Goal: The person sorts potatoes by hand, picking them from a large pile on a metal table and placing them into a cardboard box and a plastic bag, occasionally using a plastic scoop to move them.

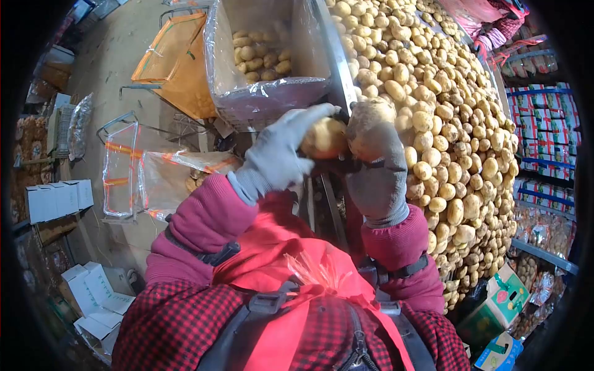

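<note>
from here i judge this a two-handed handling step, my left hand (272, 148) grasping a potato (328, 137) and my right hand (378, 179) a bigger potato (370, 116), between box (272, 94) and heap (455, 136), the next move calling for firm holds.

Matt grey cloth gloves (275, 151); glossy, clear plastic box liner (278, 93) at twelve o'clock; smooth, yellowish round potatoes (422, 121) at two.

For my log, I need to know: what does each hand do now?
Grey-gloved left hand: holding a round yellowish potato.
Grey-gloved right hand: holding a rounded dull-brown potato.
</note>
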The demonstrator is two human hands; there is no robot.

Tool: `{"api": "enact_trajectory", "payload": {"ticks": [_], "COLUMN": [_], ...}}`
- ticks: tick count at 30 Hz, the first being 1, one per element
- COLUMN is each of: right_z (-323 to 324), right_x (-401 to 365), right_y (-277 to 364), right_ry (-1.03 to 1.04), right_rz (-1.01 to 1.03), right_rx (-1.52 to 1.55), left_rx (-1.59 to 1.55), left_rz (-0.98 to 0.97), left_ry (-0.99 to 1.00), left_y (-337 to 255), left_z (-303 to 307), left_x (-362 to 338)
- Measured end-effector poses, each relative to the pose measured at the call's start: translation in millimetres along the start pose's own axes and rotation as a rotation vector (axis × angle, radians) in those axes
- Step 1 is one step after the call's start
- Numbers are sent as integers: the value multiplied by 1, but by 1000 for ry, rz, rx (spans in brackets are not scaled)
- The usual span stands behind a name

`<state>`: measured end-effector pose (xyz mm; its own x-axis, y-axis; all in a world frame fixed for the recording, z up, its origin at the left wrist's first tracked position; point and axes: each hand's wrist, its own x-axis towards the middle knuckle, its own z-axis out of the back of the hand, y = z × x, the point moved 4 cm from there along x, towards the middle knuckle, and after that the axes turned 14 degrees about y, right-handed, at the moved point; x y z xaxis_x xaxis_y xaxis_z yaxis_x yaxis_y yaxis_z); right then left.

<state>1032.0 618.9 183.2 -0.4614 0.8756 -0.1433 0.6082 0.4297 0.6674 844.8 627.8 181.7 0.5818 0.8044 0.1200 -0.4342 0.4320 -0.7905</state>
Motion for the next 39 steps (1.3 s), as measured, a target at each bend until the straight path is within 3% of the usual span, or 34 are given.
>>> {"api": "enact_trajectory", "payload": {"ticks": [2,3,5,6,7,9,11,13,15,17,18,23,25,27,29,33,35,37,39], "right_z": [1,2,-4,-2,-3,0,4,8,13,-5,-8,-14,-21,-15,-17,-20,-8,-3,-12], "right_x": [-4,-5,-2,-2,1,7,13,19,20,15,14,12,16,18,20,16,16,14,14], "right_y": [3,5,5,8,4,5,-10,-25,-34,-30,-33,-39,-39,-41,-39,-45,-54,-54,-47], "right_ry": [24,40,85,12,19,-14,-123,-95,-66,-15,20,45,126,133,169,183,118,110,151], "right_rz": [53,77,114,23,17,-44,-113,0,-17,-96,-121,-210,-96,-91,38,-33,-163,-194,-174], "right_rx": [-108,-160,-251,164,175,-420,-749,-990,-948,-1267,-1266,-960,-1015,-1141,-1320,-1245,-908,-892,-1127], "left_rx": [-1207,-1041,-1781,-1833,-1824,-1777,-1735,-1691,-1623,-1752,-1776,-1799,-1710,-1760,-1736,-1745,-1863,-1916,-1954], "left_rz": [283,-83,-72,-133,-124,-148,-155,-124,-46,88,79,91,125,133,174,253,340,297,256], "left_ry": [-103,-319,-128,-134,-144,-229,-293,-288,-334,-281,-378,-399,-475,-441,-426,-286,-155,-170,-162], "left_y": [41,50,49,59,50,26,23,15,23,23,27,33,32,30,24,29,21,16,19], "left_z": [-23,-29,-30,-39,-38,-33,-42,-45,-49,-61,-67,-73,-76,-74,-71,-87,-93,-94,-96], "left_x": [-5,-11,-28,-29,-29,-25,-24,-26,-30,-34,-29,-35,-36,-37,-39,-46,-49,-49,-51]}}
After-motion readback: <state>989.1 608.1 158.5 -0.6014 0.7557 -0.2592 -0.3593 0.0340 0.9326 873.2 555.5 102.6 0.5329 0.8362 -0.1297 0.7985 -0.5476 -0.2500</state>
